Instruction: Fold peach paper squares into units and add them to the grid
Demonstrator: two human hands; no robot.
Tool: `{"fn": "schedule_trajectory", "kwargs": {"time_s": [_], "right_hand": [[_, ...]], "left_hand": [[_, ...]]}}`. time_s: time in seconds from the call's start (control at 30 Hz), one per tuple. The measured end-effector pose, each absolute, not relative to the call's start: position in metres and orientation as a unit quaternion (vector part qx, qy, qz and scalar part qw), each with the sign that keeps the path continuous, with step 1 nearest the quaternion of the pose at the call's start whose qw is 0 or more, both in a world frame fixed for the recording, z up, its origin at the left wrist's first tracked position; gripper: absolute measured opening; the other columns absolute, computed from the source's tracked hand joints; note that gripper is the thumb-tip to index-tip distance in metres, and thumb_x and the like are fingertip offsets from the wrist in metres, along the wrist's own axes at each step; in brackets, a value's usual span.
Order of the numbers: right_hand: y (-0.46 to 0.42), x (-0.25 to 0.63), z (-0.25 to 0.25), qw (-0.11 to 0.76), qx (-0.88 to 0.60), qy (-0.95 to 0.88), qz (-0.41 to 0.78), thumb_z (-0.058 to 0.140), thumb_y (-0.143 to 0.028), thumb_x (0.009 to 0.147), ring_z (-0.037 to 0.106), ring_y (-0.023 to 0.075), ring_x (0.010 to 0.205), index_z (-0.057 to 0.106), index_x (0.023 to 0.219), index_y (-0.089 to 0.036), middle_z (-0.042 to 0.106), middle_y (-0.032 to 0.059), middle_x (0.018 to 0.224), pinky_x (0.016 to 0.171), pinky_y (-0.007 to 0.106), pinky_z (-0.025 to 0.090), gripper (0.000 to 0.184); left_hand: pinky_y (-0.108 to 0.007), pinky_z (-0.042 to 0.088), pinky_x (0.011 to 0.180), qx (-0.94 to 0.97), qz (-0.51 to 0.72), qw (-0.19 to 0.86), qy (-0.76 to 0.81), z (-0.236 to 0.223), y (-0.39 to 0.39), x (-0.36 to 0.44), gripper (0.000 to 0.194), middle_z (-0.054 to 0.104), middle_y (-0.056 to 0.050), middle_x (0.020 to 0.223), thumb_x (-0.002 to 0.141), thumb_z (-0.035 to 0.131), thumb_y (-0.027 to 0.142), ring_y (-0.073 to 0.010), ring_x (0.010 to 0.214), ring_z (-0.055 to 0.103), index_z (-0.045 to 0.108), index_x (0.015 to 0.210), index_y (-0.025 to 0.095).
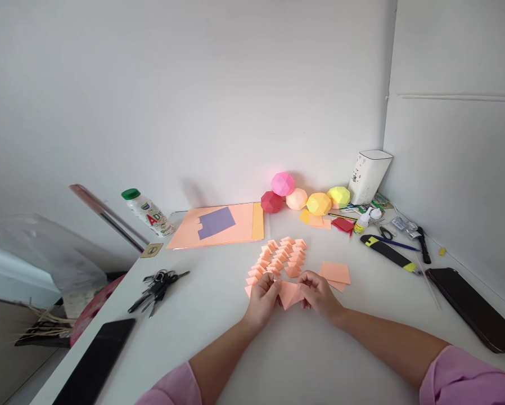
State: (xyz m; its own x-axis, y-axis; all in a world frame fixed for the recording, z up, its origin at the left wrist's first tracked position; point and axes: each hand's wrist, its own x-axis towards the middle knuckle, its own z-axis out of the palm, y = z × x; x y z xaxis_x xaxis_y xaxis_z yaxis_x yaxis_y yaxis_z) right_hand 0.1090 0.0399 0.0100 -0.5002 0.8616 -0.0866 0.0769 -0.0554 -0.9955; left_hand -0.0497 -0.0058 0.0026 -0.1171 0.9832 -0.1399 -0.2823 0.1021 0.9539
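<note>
A peach sheet of origami paper (289,293), folded to a triangle with its point toward me, is held just above the table. My left hand (263,297) pinches its left corner between thumb and fingers. At the other corner, my right hand (320,293) pinches it the same way. Just beyond my hands lie several folded peach paper pieces (281,254) in slanting rows, partly hidden by my left hand. Right of my right hand, a few flat peach paper squares (337,273) overlap on the table.
Faceted paper balls (297,199) stand along the wall. Farther right are a glue bottle (362,221), a utility knife (389,254) and a dark phone-like case (474,308). Leftward lie keys (158,288), a black slab (94,360), a white bottle (149,212) and large paper sheets (180,233).
</note>
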Motion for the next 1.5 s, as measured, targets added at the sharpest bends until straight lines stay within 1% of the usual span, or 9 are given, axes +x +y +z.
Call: {"fn": "schedule_trajectory", "kwargs": {"time_s": [0.37,0.47,0.57,0.67,0.77,1.07,1.23,1.37,1.5], "right_hand": [[0.041,0.109,0.007,0.317,-0.382,-0.614,0.614,0.05,-0.024,0.074,0.047,0.0086,0.042,0.045,0.066,-0.02,0.043,-0.007,0.053,0.042,0.021,0.036,0.01],[0.04,0.109,0.007,0.314,-0.377,-0.618,0.614,0.05,-0.025,0.076,0.047,0.0087,0.042,0.044,0.068,-0.02,0.042,-0.0076,0.052,0.042,0.021,0.035,0.011],[0.04,0.109,0.007,0.309,-0.369,-0.618,0.621,0.049,-0.03,0.08,0.048,0.0094,0.041,0.044,0.073,-0.02,0.045,-0.0081,0.049,0.041,0.021,0.035,0.014],[0.04,0.108,0.007,0.312,-0.357,-0.616,0.629,0.047,-0.037,0.084,0.049,0.0094,0.041,0.042,0.077,-0.02,0.049,-0.0077,0.051,0.041,0.02,0.034,0.019],[0.04,0.107,0.008,0.31,-0.348,-0.622,0.629,0.049,-0.041,0.084,0.05,0.0092,0.042,0.042,0.08,-0.02,0.053,-0.0066,0.056,0.04,0.02,0.034,0.023],[0.038,0.106,0.011,0.294,-0.369,-0.627,0.621,0.049,-0.046,0.084,0.049,0.009,0.039,0.042,0.083,-0.02,0.054,-0.0069,0.054,0.039,0.02,0.034,0.027],[0.037,0.106,0.012,0.291,-0.355,-0.637,0.619,0.048,-0.044,0.085,0.05,0.0092,0.042,0.042,0.081,-0.02,0.058,-0.0047,0.058,0.041,0.02,0.037,0.026],[0.037,0.106,0.009,0.3,-0.358,-0.643,0.607,0.05,-0.043,0.085,0.05,0.0089,0.043,0.045,0.081,-0.02,0.052,-0.0064,0.056,0.041,0.02,0.037,0.024],[0.037,0.105,0.007,0.3,-0.369,-0.644,0.6,0.055,-0.042,0.082,0.049,0.0083,0.043,0.048,0.08,-0.019,0.048,-0.0064,0.058,0.041,0.021,0.038,0.024]], "left_hand": [[-0.019,0.034,0.045,0.321,0.597,0.562,0.474,0.008,-0.005,-0.049,0.039,0.042,0.007,0.052,0.073,0.063,0.049,-0.006,0.045,0.04,0.042,0.064,0.018],[-0.018,0.034,0.043,0.32,0.597,0.565,0.47,0.007,-0.004,-0.049,0.038,0.044,0.007,0.052,0.074,0.061,0.052,-0.0062,0.043,0.041,0.043,0.069,0.019],[-0.02,0.035,0.041,0.351,0.573,0.569,0.474,0.004,-0.005,-0.049,0.036,0.051,0.006,0.051,0.077,0.057,0.053,-0.0089,0.04,0.047,0.044,0.08,0.02],[-0.022,0.038,0.042,0.383,0.553,0.564,0.479,0.002,-0.006,-0.049,0.034,0.056,0.004,0.052,0.08,0.054,0.052,-0.011,0.041,0.051,0.045,0.089,0.02],[-0.022,0.039,0.044,0.397,0.548,0.562,0.476,0.002,-0.007,-0.049,0.032,0.059,0.003,0.055,0.082,0.053,0.049,-0.0112,0.043,0.053,0.045,0.093,0.02],[-0.023,0.041,0.047,0.399,0.542,0.558,0.485,0.004,-0.008,-0.048,0.035,0.057,0.005,0.055,0.081,0.055,0.048,-0.0115,0.046,0.053,0.047,0.099,0.02],[-0.022,0.04,0.047,0.409,0.539,0.552,0.488,0.005,-0.009,-0.048,0.035,0.055,0.005,0.053,0.082,0.053,0.048,-0.0112,0.047,0.052,0.046,0.101,0.02],[-0.023,0.041,0.049,0.408,0.547,0.546,0.485,0.003,-0.007,-0.049,0.035,0.056,0.004,0.059,0.082,0.054,0.047,-0.0107,0.049,0.051,0.046,0.102,0.019],[-0.022,0.042,0.054,0.399,0.56,0.535,0.491,-0.002,-0.007,-0.051,0.039,0.055,0.004,0.063,0.081,0.058,0.043,-0.0104,0.056,0.053,0.047,0.109,0.019]]}}
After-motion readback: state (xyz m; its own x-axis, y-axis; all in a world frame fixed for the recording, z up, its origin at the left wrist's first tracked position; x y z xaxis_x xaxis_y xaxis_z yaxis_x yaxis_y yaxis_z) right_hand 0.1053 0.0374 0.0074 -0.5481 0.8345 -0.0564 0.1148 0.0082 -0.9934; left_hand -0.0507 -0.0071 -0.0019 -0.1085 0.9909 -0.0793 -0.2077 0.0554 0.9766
